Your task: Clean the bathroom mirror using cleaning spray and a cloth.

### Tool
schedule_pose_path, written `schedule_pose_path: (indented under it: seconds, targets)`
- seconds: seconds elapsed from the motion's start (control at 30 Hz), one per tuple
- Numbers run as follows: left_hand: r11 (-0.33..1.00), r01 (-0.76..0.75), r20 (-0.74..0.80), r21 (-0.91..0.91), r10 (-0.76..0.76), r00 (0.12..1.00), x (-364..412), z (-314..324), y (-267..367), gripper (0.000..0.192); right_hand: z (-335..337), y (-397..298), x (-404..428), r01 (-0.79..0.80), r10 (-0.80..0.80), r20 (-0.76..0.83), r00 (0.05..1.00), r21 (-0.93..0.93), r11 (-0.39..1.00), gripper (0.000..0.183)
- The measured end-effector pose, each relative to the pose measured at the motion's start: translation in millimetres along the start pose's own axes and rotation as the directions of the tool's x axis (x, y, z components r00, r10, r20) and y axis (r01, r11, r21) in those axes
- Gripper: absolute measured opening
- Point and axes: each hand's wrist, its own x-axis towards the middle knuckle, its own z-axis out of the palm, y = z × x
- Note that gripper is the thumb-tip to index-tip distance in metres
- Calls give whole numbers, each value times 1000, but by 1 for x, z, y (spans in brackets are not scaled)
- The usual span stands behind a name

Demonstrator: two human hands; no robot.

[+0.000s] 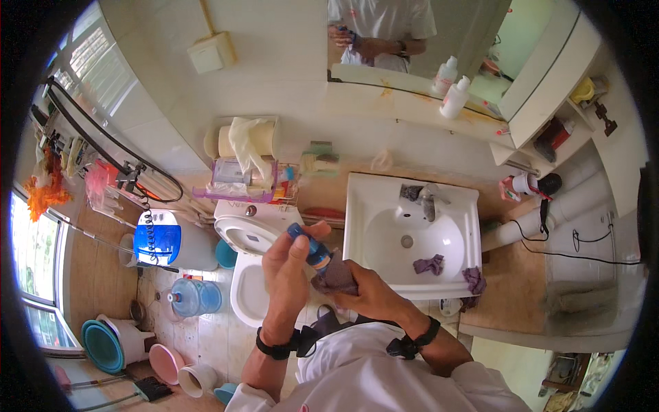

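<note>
Above the gap between toilet and sink, my left hand [291, 268] has its fingers around the upper end of a small blue bottle [315, 253]. A purple-grey cloth [337, 278] covers the bottle's lower end, and my right hand [368, 291] grips that cloth. The cloth hides how far the bottle reaches into it. To the right stands the white washbasin [360, 280] with a grey faucet [428, 202]. One purple cloth [429, 264] lies crumpled in the bowl, and another [473, 280] hangs over the basin's right front corner.
The toilet [249, 296] has its lid raised. Left of it are a blue water jug [198, 297], a washing machine [177, 239] and several basins and buckets [103, 346]. A white pump bottle [455, 98] stands on the ledge below the mirror [381, 46]. Black cables run at the right.
</note>
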Motion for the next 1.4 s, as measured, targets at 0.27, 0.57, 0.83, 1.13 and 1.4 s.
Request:
schedule_pose_path:
  seconds: [0.27,0.57,0.83,1.13,1.4]
  targets:
    - [994,64,181,-94,-46,982,-4,-7,-6,52,9,3,-3,-183,130,152,980,418,890,30]
    - [867,432,507,-247,-264,820,-6,-16,-5,60,-1,26,-6,-283,-10,345,939,787,548,39]
    - [924,365,404,-113,-292,867,2,-10,-7,42,-4,15,17,-113,27,176,984,499,859,43]
    - [960,203,115,193,-227,967,-5,10,-5,31,18,-13,28,-57,-51,-371,927,-273,960,51]
    - [953,289,266,-95,-255,930,2,-14,11,41,19,33,8,-213,-16,297,955,719,661,47]
